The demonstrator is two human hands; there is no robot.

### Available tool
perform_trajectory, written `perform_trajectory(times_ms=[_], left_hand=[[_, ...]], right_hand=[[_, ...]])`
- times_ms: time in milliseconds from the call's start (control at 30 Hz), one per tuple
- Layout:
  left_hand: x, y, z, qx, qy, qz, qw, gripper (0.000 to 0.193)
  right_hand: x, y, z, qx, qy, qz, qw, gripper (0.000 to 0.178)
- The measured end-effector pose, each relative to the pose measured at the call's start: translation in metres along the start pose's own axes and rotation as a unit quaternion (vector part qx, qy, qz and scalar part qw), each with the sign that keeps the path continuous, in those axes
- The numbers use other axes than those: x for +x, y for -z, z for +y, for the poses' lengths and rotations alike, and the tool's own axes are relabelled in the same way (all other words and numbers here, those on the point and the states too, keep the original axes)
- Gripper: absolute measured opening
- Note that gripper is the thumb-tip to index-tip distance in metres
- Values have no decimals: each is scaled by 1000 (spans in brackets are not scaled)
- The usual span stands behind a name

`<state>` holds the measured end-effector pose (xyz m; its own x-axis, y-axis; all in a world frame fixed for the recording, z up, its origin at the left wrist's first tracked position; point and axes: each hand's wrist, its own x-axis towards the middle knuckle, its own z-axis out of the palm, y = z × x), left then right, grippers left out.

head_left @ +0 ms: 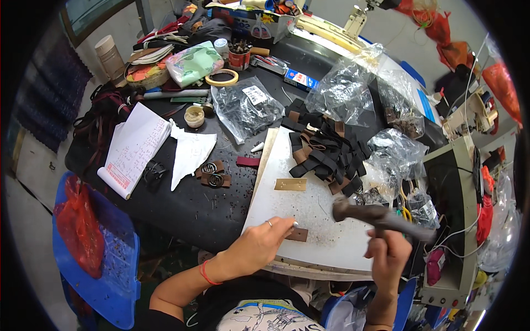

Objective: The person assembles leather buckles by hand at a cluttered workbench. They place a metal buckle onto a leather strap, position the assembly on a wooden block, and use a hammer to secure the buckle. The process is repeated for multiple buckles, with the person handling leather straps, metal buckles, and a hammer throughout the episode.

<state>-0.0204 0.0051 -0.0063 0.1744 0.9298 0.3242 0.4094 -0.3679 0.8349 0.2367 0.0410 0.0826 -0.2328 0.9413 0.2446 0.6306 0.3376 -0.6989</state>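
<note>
hammer [385, 218] in right grip [388, 256], left grip [256, 247] at brown strip [300, 236]

Craft workshop, cluttered: hammer [381, 215] above scuffed white board [270, 212], heap of black straps [334, 157], metal rings [215, 180], clear plastic bags [243, 117] across black bench [218, 212], cream sewing machine [356, 22] beyond.

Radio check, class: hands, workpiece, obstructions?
Right hand gripping hammer. Left hand at brown strip, on white board. Dark strap pile beyond, apart from strip.
</note>
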Motion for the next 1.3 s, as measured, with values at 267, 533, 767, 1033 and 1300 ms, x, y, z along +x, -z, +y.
perform_trajectory(times_ms=[267,533,767,1033,1300], left_hand=[[-2,-6,-3,38,12,71,997,21],[9,30,-30,79,146,210,964,21],[16,24,-29,285,49,190,938,20],[20,-31,30,73,-40,46,995,26],[25,-38,25,17,-46,68,996,23]], right_hand=[[24,-7,-28,-241,146,-135,950,18],[-49,8,60,-307,-7,25,951,31],[-12,-27,66,-187,131,46,973,32],[36,-68,77,-97,38,3,995,36],[44,-63,63,-84,-24,-20,996,28]])
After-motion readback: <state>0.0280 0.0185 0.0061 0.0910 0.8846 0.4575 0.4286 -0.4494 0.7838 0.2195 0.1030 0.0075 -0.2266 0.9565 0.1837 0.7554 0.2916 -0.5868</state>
